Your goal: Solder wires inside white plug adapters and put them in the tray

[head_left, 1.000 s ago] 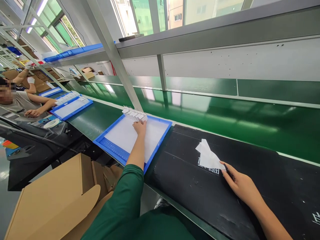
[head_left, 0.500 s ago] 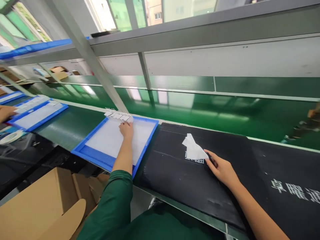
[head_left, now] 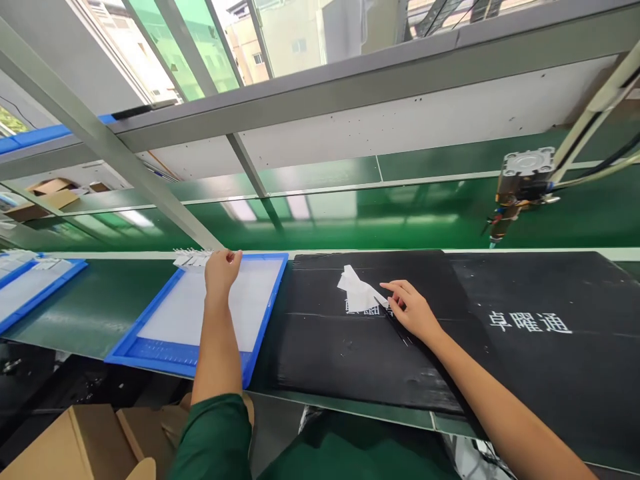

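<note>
My left hand (head_left: pixel 223 272) is closed in a pinch at the far edge of a blue-rimmed tray (head_left: pixel 123 347) lined with a white sheet. Whatever its fingers hold is hidden. Beside it, a row of small white pieces with thin prongs (head_left: pixel 191 259) lies at the tray's far left corner. My right hand (head_left: pixel 411 312) has its fingers apart over the black mat, right of a crumpled white paper or cloth (head_left: pixel 359 293). Under these fingers lies a thin dark pointed tool (head_left: pixel 393 319), perhaps tweezers, partly hidden.
Black mats (head_left: pixel 320 360) with white lettering cover the right of the green bench (head_left: pixel 110 293). More blue trays (head_left: pixel 45 293) lie at far left. Cardboard boxes (head_left: pixel 93 433) stand below. A pneumatic device (head_left: pixel 525 177) hangs at the right behind the mats.
My view has swung right. The left hand has risen from the white sheet to the tray's far edge. The right hand's fingers have spread beside the white paper or cloth.
</note>
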The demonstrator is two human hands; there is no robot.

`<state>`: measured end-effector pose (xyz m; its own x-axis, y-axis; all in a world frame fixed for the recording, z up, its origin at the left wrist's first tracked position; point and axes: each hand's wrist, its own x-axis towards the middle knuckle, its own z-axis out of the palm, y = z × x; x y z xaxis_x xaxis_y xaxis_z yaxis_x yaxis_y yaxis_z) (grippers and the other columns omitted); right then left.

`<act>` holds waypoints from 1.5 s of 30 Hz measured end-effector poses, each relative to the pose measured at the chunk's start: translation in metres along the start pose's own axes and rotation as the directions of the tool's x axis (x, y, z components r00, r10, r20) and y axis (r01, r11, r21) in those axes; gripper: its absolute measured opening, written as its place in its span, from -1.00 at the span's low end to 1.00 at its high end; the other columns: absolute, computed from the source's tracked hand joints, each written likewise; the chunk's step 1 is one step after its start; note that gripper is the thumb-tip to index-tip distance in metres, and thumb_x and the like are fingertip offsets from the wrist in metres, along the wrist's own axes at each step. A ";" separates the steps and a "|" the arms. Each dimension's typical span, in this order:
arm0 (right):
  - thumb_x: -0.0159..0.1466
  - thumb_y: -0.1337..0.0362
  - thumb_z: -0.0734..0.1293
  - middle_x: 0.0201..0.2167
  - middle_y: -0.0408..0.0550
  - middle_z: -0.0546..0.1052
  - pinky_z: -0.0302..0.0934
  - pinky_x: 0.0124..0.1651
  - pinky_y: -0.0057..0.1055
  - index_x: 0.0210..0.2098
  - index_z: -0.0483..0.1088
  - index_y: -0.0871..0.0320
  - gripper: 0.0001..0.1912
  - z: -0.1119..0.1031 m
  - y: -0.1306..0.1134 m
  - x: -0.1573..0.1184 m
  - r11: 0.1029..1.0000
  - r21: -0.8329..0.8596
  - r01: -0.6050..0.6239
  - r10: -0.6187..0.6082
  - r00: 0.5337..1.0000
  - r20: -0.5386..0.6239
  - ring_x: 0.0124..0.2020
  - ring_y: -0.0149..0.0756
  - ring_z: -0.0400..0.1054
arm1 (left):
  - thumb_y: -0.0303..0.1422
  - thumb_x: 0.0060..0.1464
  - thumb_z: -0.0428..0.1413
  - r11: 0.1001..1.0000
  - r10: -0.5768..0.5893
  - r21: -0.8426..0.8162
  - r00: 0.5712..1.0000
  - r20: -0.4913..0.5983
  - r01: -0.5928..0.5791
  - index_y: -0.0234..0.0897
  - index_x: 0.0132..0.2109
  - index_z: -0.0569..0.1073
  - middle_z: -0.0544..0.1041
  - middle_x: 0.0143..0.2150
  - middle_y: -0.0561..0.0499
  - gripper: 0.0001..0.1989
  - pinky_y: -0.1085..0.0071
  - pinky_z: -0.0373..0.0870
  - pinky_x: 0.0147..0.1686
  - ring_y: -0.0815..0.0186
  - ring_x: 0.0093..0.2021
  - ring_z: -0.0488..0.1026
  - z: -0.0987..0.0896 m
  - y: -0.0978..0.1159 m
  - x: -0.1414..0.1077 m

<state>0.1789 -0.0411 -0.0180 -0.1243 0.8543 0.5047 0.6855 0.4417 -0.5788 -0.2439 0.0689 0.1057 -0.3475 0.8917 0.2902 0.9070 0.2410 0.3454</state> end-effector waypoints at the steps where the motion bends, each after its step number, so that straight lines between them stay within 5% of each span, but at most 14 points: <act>1: 0.28 0.40 0.18 -0.16 0.02 0.49 0.37 -0.39 -0.42 -0.03 0.44 0.12 -0.68 0.000 -0.001 0.000 1.000 0.007 0.015 -0.015 1.000 0.005 -0.52 -0.43 0.33 | -0.23 0.12 0.06 0.991 0.122 -0.056 0.992 -0.030 -0.123 -0.27 -0.41 0.37 0.47 -0.28 -0.11 -0.77 0.22 0.40 -0.06 0.13 -0.19 0.44 -0.006 0.014 -0.013; 5: 0.31 0.42 0.18 -0.11 0.02 0.49 0.40 -0.33 -0.41 0.04 0.40 0.06 -0.64 0.001 -0.007 -0.001 0.996 0.033 0.089 -0.089 0.996 0.013 -0.41 -0.39 0.40 | -0.22 0.22 0.02 0.757 0.562 -0.370 0.826 -0.051 -0.538 -0.25 -0.27 0.44 0.51 -0.30 0.00 -0.78 0.38 0.42 -0.15 0.29 -0.25 0.46 0.001 0.073 -0.090; 8: 0.33 0.44 0.17 -0.13 0.01 0.50 0.43 -0.26 -0.38 0.10 0.38 0.00 -0.59 0.001 -0.013 -0.002 0.986 0.039 0.161 -0.161 0.987 0.016 -0.28 -0.32 0.45 | -0.29 0.27 0.01 0.555 0.802 -0.507 0.587 0.114 -0.660 -0.24 -0.22 0.48 0.55 -0.26 0.02 -0.81 0.43 0.40 -0.20 0.33 -0.24 0.49 0.034 0.110 -0.144; 11: 0.34 0.47 0.15 -0.16 0.00 0.50 0.44 -0.16 -0.32 0.16 0.33 -0.04 -0.53 0.002 -0.018 -0.002 0.972 0.031 0.234 -0.234 0.972 -0.004 -0.19 -0.26 0.45 | -0.34 0.25 0.06 0.485 0.874 -0.469 0.416 0.250 -0.738 -0.24 -0.14 0.49 0.57 -0.22 0.02 -0.86 0.44 0.39 -0.24 0.32 -0.25 0.51 0.071 0.134 -0.170; 13: 0.34 0.49 0.14 -0.15 0.01 0.50 0.45 -0.13 -0.28 0.19 0.30 -0.05 -0.50 0.002 -0.020 -0.002 0.965 0.022 0.260 -0.260 0.966 -0.012 -0.16 -0.24 0.45 | -0.37 0.25 0.07 0.458 0.887 -0.435 0.365 0.282 -0.775 -0.25 -0.12 0.49 0.58 -0.21 0.01 -0.87 0.44 0.39 -0.23 0.31 -0.23 0.51 0.089 0.141 -0.174; 15: 0.34 0.51 0.13 -0.13 0.03 0.50 0.45 -0.11 -0.26 0.22 0.26 -0.05 -0.47 0.003 -0.021 -0.003 0.962 0.026 0.271 -0.271 0.962 0.002 -0.14 -0.23 0.44 | -0.39 0.26 0.06 0.460 0.885 -0.414 0.369 0.282 -0.786 -0.27 -0.14 0.50 0.58 -0.23 0.00 -0.87 0.46 0.38 -0.25 0.31 -0.24 0.51 0.101 0.143 -0.173; 19: 0.34 0.51 0.13 -0.10 0.04 0.49 0.45 -0.10 -0.24 0.25 0.21 -0.05 -0.44 0.005 -0.023 -0.004 0.962 0.063 0.266 -0.270 0.961 0.055 -0.12 -0.22 0.44 | -0.39 0.28 0.02 0.540 0.842 -0.436 0.464 0.277 -0.720 -0.25 -0.17 0.53 0.56 -0.33 0.04 -0.83 0.49 0.34 -0.32 0.36 -0.35 0.48 0.111 0.133 -0.168; 23: 0.32 0.48 0.18 -0.08 0.03 0.46 0.45 -0.24 -0.34 0.27 0.18 -0.06 -0.43 0.005 -0.026 -0.005 0.973 0.150 0.178 -0.193 0.977 0.094 -0.30 -0.34 0.42 | -0.38 0.26 0.05 0.584 0.809 -0.486 0.519 0.277 -0.651 -0.23 -0.14 0.54 0.57 -0.34 0.06 -0.83 0.48 0.34 -0.31 0.37 -0.39 0.47 0.113 0.126 -0.167; 32: 0.28 0.47 0.21 -0.06 -0.05 0.47 0.40 -0.30 -0.42 0.23 0.18 -0.09 -0.43 0.005 -0.025 -0.006 0.914 0.406 -0.010 -0.054 0.988 0.146 -0.35 -0.42 0.36 | -0.38 0.28 0.01 0.473 0.880 -0.529 0.410 0.241 -0.705 -0.22 -0.12 0.51 0.60 -0.24 0.03 -0.82 0.47 0.36 -0.29 0.34 -0.29 0.53 0.113 0.128 -0.177; 45: 0.27 0.45 0.24 -0.03 -0.01 0.46 0.38 -0.31 -0.41 0.19 0.23 -0.06 -0.47 0.002 -0.023 -0.005 0.868 0.487 -0.094 -0.012 0.978 0.210 -0.30 -0.39 0.40 | -0.32 0.31 -0.03 0.454 0.891 -0.544 0.372 0.261 -0.705 -0.20 -0.09 0.51 0.55 -0.33 0.04 -0.77 0.48 0.35 -0.28 0.35 -0.32 0.51 0.113 0.131 -0.183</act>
<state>0.1623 -0.0554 -0.0088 -0.2809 0.8873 0.3657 0.2573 0.4367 -0.8620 -0.0351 -0.0189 -0.0034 0.7405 0.6467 0.1830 0.5275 -0.7280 0.4380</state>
